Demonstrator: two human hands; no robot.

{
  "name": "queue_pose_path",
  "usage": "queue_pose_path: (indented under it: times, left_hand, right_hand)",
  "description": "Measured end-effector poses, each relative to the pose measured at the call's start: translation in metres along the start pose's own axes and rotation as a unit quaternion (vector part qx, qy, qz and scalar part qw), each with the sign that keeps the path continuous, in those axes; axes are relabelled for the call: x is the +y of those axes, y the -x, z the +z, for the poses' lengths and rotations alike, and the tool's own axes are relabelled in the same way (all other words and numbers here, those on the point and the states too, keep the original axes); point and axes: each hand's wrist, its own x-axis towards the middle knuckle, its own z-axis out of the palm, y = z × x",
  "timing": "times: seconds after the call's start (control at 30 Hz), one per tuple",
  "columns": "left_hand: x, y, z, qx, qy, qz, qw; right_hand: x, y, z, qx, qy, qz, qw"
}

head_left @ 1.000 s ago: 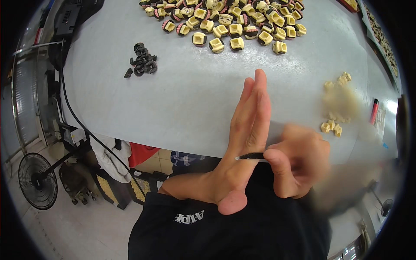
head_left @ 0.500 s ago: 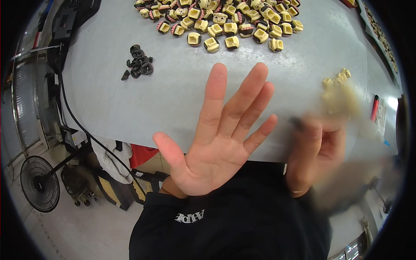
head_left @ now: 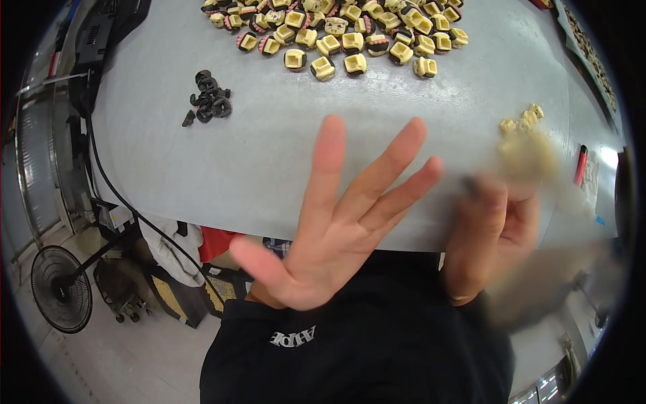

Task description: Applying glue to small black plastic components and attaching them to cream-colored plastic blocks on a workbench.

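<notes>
My left hand (head_left: 336, 229) is raised over the near edge of the table, palm up toward me. Its fingers are spread and nothing lies in it. To the right, my right hand (head_left: 491, 232) is partly blurred, its fingers curled. A small dark piece (head_left: 473, 186) shows at its fingertips, too smeared to name. Just past that hand lies a group of small cream pieces (head_left: 525, 124), partly hidden by a blurred patch. At the left of the table is a small heap of black curved pieces (head_left: 212, 97).
Many cream, black and pink moulded figures (head_left: 353, 44) are spread along the far side. A red pen-like item (head_left: 581, 166) lies at the right, near a tray (head_left: 589, 57) of small pieces. A black cable (head_left: 121, 192) runs down the left. A fan (head_left: 62, 288) stands on the floor.
My left hand has tilted, its fingers leaning further right and its fingertips slightly lower. My right hand has stayed nearly in place. The view has shifted a little.
</notes>
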Motion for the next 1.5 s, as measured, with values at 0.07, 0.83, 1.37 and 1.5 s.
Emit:
queue_pose_path:
  times: [0.07,0.83,1.37,1.5]
  left_hand:
    - [-0.003,0.0,-0.001,0.005,-0.051,0.025,0.998]
    - [-0.022,0.008,0.008,0.034,-0.405,0.199,0.892]
    - [-0.022,-0.005,-0.005,-0.066,-0.459,0.277,0.842]
    - [-0.012,0.003,0.007,-0.082,-0.601,0.198,0.77]
  right_hand:
    - [0.0,0.0,-0.001,0.003,-0.007,-0.001,1.0]
    - [0.001,-0.004,0.0,-0.102,0.074,-0.093,0.988]
    - [0.006,-0.004,0.004,-0.106,0.053,-0.137,0.983]
    - [0.006,-0.003,0.001,-0.082,0.045,-0.126,0.988]
